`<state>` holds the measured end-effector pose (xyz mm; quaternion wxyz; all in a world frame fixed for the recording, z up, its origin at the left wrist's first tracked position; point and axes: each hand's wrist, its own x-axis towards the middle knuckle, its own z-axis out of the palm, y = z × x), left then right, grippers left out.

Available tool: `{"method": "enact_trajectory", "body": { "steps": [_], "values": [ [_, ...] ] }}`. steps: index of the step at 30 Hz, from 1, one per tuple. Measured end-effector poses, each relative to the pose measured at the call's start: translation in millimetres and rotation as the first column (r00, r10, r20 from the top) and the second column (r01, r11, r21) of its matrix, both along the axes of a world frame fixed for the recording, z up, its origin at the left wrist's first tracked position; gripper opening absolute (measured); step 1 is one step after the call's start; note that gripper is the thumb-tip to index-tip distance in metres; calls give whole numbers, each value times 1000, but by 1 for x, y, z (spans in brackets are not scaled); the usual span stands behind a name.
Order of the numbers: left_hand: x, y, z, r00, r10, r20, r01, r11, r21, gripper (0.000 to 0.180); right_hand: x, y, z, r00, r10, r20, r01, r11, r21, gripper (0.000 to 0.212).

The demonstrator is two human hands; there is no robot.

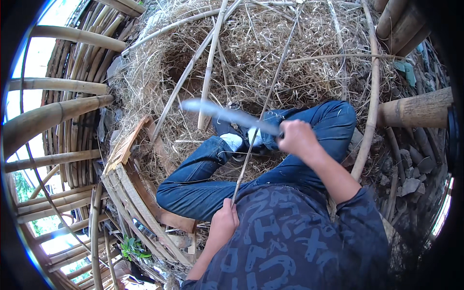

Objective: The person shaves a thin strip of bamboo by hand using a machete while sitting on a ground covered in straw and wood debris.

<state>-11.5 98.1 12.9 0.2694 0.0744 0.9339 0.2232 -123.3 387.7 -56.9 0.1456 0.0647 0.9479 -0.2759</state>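
My right hand (298,139) is wrapped round the handle of a large knife (224,114), its long pale blade smeared by motion and pointing left over my crossed legs. Low in front of my body, my left hand (224,216) grips the near end of a thin bamboo strip (257,135). That strip slants up and away from my fist, passing behind the blade and out over the dry shavings. Whether the blade touches it I cannot tell.
Dry bamboo shavings (299,72) cover the ground ahead, with bamboo poles (210,63) lying across them. A wooden frame (133,193) stands left of my knee. Thick bamboo poles (58,113) jut in from the left; broken stones (411,186) lie at right.
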Motion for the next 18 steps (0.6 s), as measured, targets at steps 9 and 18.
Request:
{"method": "enact_trajectory", "body": {
  "steps": [9, 18],
  "values": [
    [-3, -1, 3, 1000, -2, 14, 2, 1000, 28, 9, 7, -36, -4, 951, 299, -78, -303, 951, -55, 21],
    [11, -17, 10, 998, 35, 60, -36, 999, 16, 9, -35, 49, -19, 994, -109, 14, 99, 940, 326, 22]
  ]
}}
